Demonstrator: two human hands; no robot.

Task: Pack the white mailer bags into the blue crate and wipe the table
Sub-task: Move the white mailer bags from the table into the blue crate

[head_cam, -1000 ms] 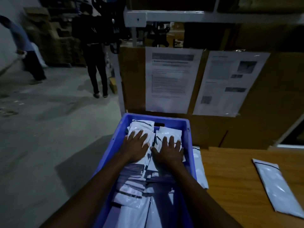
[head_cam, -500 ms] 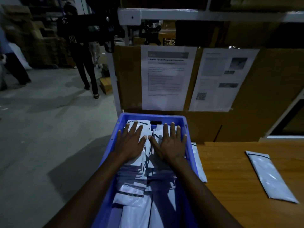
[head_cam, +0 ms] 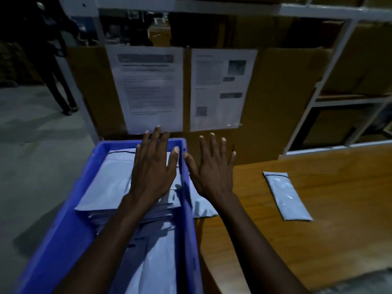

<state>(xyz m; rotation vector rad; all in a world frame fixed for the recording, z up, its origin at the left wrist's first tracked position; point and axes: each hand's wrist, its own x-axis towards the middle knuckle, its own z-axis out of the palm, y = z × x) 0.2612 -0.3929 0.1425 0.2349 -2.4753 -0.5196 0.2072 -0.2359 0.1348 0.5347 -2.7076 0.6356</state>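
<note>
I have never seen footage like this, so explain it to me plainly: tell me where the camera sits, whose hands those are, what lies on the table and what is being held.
There is no machine here. The current picture comes from a wide-angle camera worn on a person's head, looking forward and down, so both arms belong to the wearer. The left hand is spread flat over the white mailer bags stacked in the blue crate; I cannot tell if it touches them. The right hand is spread open just past the crate's right wall. Neither holds anything. On the wooden table a lone mailer bag lies flat, and a second bag lies right beside the crate. Behind, two printed sheets hang on cardboard.
</note>
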